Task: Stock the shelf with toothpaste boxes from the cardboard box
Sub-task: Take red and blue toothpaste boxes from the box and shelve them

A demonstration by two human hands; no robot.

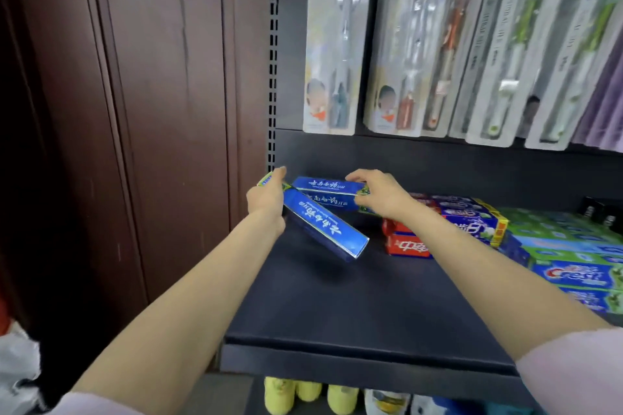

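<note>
1. Head view: the toothpaste boxes were long and blue, with white script and green ends.
2. The left hand (266, 200) gripped one blue box (323, 229) near its far end, fingers curled round it; the box slanted toward the viewer above the dark shelf (337, 307).
3. The right hand (377, 194) pinched the right end of two stacked blue boxes (325, 192) lying at the shelf's back, just beyond the left fingers.
4. More stocked boxes (472, 222) lay right of the right fingers.
</note>
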